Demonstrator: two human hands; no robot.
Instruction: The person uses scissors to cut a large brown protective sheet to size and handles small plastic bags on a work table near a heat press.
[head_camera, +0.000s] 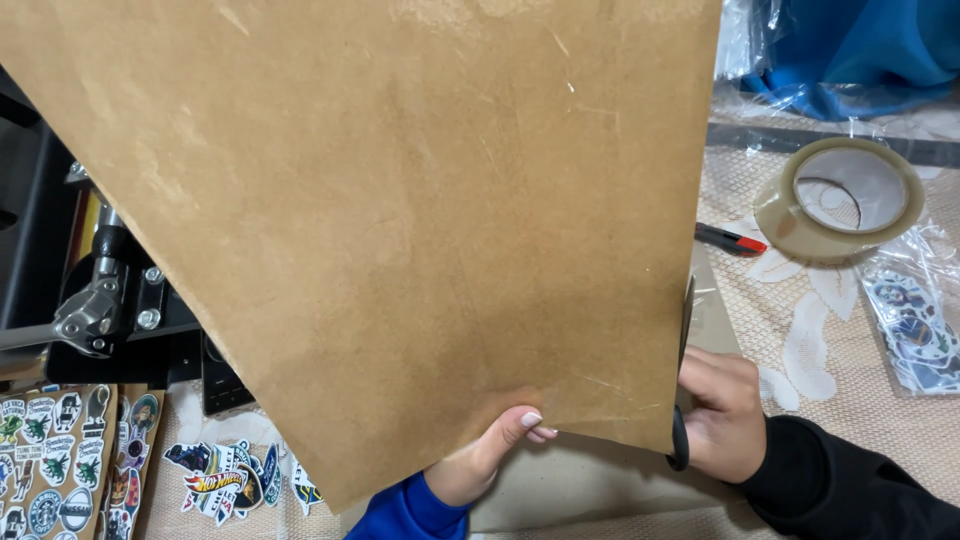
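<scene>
A large sheet of brown kraft paper (400, 200) is held up and fills most of the view. My left hand (490, 445), in a blue sleeve, pinches the sheet's lower edge with the thumb on top. My right hand (722, 415), in a black sleeve, grips black-handled scissors (682, 400) at the sheet's lower right corner. Their blade points up along the paper's right edge. Whatever lies behind the sheet is hidden.
A roll of clear packing tape (838, 200) and a red-and-black cutter (730, 240) lie at the right on a lace tablecloth (800, 350). A plastic packet of stickers (915, 325) sits beside them. Loose stickers (225, 480), sticker sheets (55, 455) and a black machine (100, 300) are at left.
</scene>
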